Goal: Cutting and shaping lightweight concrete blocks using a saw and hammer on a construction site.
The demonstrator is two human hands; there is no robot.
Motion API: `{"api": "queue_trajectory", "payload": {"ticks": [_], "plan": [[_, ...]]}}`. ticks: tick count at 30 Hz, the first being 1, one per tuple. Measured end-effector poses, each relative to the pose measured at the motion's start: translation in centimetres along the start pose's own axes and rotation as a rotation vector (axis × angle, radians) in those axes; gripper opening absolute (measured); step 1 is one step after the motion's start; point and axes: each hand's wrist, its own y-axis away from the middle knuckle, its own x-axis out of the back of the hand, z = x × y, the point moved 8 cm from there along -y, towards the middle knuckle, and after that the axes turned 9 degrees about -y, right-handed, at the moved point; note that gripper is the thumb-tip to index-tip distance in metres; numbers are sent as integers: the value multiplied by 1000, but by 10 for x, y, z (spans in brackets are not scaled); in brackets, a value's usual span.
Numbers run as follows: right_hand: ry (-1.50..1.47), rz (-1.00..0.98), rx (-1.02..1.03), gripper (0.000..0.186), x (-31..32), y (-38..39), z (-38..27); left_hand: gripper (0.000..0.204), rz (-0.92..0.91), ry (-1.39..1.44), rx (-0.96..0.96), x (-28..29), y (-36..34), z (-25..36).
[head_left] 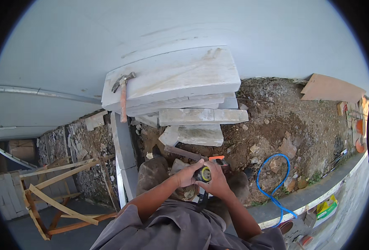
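Note:
In the head view my left hand point(185, 175) and my right hand point(217, 182) meet over my lap, both closed around a black and yellow tape measure point(204, 174). Just beyond them a saw blade point(182, 153) lies angled over the dirt, near an orange and dark object point(217, 161) that I cannot make out fully, being partly behind my hands. A claw hammer point(123, 100) rests on a stack of white blocks point(176, 73) against the wall. Narrower pale blocks point(203, 117) lie in front of that stack.
A blue hose point(286, 166) loops on my right beside a concrete edge point(330, 179). A wooden frame point(63, 168) stands at left, near a low block wall point(124, 154). A board point(327, 87) leans at the back right. Rubble point(286, 146) covers the soil around me.

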Motion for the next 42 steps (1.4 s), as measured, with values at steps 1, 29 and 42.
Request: {"api": "queue_trajectory", "payload": {"ticks": [1, 29, 42], "plan": [[19, -92, 17, 77, -26, -23, -24, 51, 3, 128, -69, 19, 25, 17], [1047, 198, 165, 52, -36, -368, -94, 34, 293, 988, -486, 412, 309, -38], [1031, 419, 2, 43, -21, -436, -187, 28, 425, 1010, -585, 432, 387, -21]]}}
